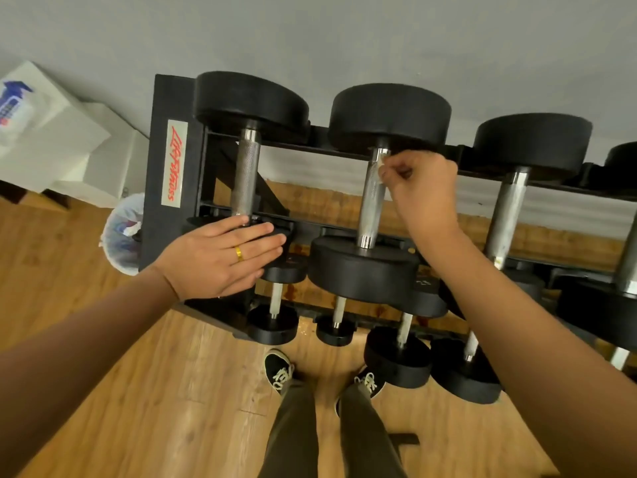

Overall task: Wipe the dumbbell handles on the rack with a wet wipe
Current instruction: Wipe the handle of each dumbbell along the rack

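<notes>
Fingers (pixel 396 172) of the right hand (pixel 424 191) pinched a white wipe (pixel 381 165) against one silver handle (pixel 373 205). The left hand (pixel 220 258) lay flat, fingers straight, on another dumbbell (pixel 248 98).

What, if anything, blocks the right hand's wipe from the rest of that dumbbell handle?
Nothing visible. The right hand pinches the wet wipe against the far end of the handle; the rest lies bare to the near head. The left hand rests flat on the neighbouring dumbbell, aside.

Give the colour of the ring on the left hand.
Gold ring on the left hand; head view shows it best.
</notes>
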Tool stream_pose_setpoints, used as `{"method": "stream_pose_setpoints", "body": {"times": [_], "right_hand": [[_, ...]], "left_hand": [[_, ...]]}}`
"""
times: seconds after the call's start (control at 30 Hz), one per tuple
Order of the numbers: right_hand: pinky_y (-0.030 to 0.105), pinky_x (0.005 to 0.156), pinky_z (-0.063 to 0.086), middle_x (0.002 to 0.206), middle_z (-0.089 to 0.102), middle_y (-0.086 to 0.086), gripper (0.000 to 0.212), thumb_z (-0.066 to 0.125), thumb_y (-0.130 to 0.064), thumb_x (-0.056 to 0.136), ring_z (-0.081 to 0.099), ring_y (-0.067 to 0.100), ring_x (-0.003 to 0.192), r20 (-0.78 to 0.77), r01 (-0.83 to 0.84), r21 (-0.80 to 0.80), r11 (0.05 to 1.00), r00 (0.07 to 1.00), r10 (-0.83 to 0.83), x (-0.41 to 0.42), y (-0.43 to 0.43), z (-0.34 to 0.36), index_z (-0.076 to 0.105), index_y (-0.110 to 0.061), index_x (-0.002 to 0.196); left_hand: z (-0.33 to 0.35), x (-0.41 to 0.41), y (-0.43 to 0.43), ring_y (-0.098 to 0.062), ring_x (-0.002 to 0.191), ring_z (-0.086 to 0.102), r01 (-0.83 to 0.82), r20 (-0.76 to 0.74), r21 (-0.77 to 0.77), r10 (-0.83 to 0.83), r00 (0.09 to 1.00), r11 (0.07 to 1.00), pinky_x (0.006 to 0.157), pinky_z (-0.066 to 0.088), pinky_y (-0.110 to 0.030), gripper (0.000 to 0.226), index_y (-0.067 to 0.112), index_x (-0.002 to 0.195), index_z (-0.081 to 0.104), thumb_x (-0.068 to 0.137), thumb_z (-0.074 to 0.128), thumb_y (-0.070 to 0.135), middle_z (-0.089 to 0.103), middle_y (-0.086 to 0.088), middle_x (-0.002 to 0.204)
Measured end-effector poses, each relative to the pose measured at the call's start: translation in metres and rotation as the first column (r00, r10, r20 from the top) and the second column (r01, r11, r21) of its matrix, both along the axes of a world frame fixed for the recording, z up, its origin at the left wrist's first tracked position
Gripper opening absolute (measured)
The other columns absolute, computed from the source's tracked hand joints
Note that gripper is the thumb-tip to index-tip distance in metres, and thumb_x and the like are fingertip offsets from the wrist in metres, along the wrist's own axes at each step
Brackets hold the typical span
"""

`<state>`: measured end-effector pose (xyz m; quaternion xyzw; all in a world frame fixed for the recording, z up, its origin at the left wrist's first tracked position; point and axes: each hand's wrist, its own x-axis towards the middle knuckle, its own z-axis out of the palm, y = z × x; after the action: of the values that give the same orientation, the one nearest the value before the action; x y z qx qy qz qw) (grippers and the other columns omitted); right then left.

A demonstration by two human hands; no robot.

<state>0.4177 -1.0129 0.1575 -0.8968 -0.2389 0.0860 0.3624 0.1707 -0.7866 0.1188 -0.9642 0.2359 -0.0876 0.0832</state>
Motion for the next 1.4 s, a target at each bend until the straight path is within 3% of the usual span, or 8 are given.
{"method": "stream_pose_setpoints", "body": {"times": [0.1,0.23,0.37,0.63,0.73,0.83,1.0,1.4], "right_hand": [[0.022,0.089,0.051,0.099,0.074,-0.001,0.013,0.070,-0.016,0.093,0.067,0.008,0.088,-0.021,-0.111,-0.094,0.989,0.994,0.109,-0.015,-0.015,-0.001,0.078,-0.012,0.102],[0.013,0.081,0.044,0.088,0.069,-0.011,0.007,0.073,-0.016,0.090,0.056,-0.005,0.074,-0.042,-0.247,-0.176,0.953,0.969,0.243,-0.036,-0.035,-0.004,0.079,-0.015,0.094],[0.025,0.088,0.053,0.096,0.074,-0.002,0.009,0.072,-0.017,0.091,0.066,0.006,0.087,-0.050,-0.159,-0.082,0.984,0.987,0.156,-0.024,-0.024,-0.003,0.079,-0.013,0.096],[0.011,0.084,0.051,0.091,0.076,-0.008,0.007,0.080,-0.015,0.084,0.065,-0.010,0.079,-0.305,-0.293,-0.129,0.947,0.921,0.243,-0.033,-0.043,-0.011,0.080,-0.016,0.090],[0.024,0.086,0.055,0.088,0.072,-0.011,0.006,0.077,-0.016,0.087,0.065,-0.002,0.081,-0.185,-0.312,-0.141,0.940,0.941,0.284,-0.026,-0.040,-0.011,0.079,-0.016,0.093],[0.024,0.085,0.054,0.096,0.070,-0.002,0.013,0.071,-0.011,0.091,0.063,0.006,0.088,0.166,-0.295,-0.069,0.953,0.938,0.303,-0.011,-0.042,-0.009,0.076,-0.013,0.103],[0.043,0.089,0.059,0.119,0.067,0.018,0.035,0.071,0.007,0.085,0.068,0.032,0.105,0.527,-0.566,-0.308,0.765,0.567,0.633,0.026,-0.042,-0.015,0.070,-0.003,0.118],[0.047,0.116,0.038,0.147,0.051,0.018,0.051,0.058,0.009,0.092,0.041,0.036,0.143,0.335,-0.700,-0.653,0.290,0.077,0.939,0.077,-0.032,-0.005,0.054,-0.003,0.141]], "left_hand": [[-0.002,0.000,0.002,-0.028,0.140,0.050,0.014,0.031,-0.014,-0.013,0.999,1.000,0.120,0.032,-0.046,0.046,0.010,0.145,0.056,0.105,0.050,0.033,0.053,-0.010,0.151],[-0.005,0.000,0.003,-0.030,0.137,0.053,0.031,0.063,-0.040,-0.028,0.998,0.999,0.118,0.033,-0.048,0.046,0.009,0.145,0.055,0.107,0.046,0.033,0.054,-0.012,0.150],[-0.009,-0.001,0.005,-0.029,0.137,0.054,0.040,0.083,-0.044,-0.036,0.996,0.998,0.117,0.035,-0.049,0.044,0.009,0.144,0.057,0.108,0.046,0.031,0.054,-0.011,0.150],[-0.011,-0.001,0.004,-0.032,0.135,0.055,0.039,0.100,-0.041,-0.035,0.994,0.998,0.115,0.038,-0.053,0.045,0.008,0.144,0.056,0.106,0.050,0.031,0.055,-0.012,0.149],[-0.010,-0.001,0.003,-0.033,0.134,0.057,0.039,0.108,-0.054,-0.033,0.994,0.998,0.115,0.037,-0.053,0.044,0.008,0.142,0.058,0.105,0.050,0.031,0.057,-0.013,0.146],[-0.010,0.001,0.001,-0.033,0.133,0.057,0.032,0.113,-0.059,-0.026,0.993,0.998,0.117,0.034,-0.052,0.043,0.008,0.140,0.060,0.105,0.049,0.031,0.058,-0.013,0.145],[-0.012,0.000,0.001,-0.034,0.134,0.055,0.009,0.106,-0.063,-0.002,0.994,0.998,0.123,0.022,-0.049,0.043,0.009,0.138,0.062,0.107,0.044,0.031,0.058,-0.014,0.145],[-0.015,-0.002,-0.001,-0.024,0.155,0.010,-0.036,0.125,-0.074,0.045,0.991,0.997,0.128,0.015,-0.046,0.043,0.009,0.139,0.060,0.109,0.039,0.032,0.058,-0.013,0.144]]}}
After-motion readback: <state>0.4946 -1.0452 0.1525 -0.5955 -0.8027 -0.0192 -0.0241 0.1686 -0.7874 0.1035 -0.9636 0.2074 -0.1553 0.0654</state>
